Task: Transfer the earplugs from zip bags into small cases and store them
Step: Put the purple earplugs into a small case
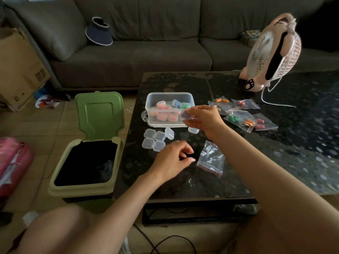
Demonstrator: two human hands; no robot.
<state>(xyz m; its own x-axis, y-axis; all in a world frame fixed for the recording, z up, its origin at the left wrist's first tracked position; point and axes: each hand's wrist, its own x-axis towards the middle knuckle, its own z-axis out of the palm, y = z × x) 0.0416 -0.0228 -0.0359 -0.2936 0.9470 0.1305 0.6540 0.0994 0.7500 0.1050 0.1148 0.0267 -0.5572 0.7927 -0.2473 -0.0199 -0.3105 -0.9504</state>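
Mid-frame, the right hand [202, 119] clamps its grip on a small case [186, 114] (purple inside) by the clear box [169, 93]; the left hand [173, 157] hangs loosely curled, empty.

Both bare forearms reach forward from the lower edge of the view. The right hand [203, 118] is raised at the near right corner of the clear storage box [149, 105], palm down, thumb and fingertips pinching a small case [185, 114]. The left hand [173, 156] hangs lower, on the person's side of the box, knuckles up, fingers loosely curled with nothing visible in them.
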